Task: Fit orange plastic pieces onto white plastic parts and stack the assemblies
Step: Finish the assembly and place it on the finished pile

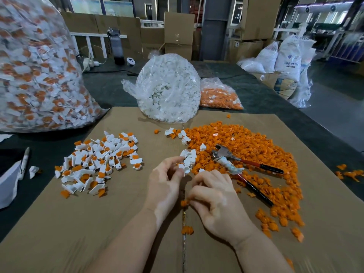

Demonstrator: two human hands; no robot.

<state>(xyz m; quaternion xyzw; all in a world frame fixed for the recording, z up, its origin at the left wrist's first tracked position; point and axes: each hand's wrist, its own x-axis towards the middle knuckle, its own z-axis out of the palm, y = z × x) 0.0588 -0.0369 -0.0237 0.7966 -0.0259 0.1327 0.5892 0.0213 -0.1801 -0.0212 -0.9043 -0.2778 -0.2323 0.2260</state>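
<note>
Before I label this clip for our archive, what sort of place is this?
Most likely a factory or warehouse floor: stacked cardboard boxes, resin sacks, and bulk bags of white plastic parts and orange pieces on the worktable.

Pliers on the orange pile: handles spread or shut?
Spread. The pliers lie on the orange pile, their two red-and-black handles diverging from the metal head.

Assemblies (96, 164) left — pliers (236, 164) right
</note>
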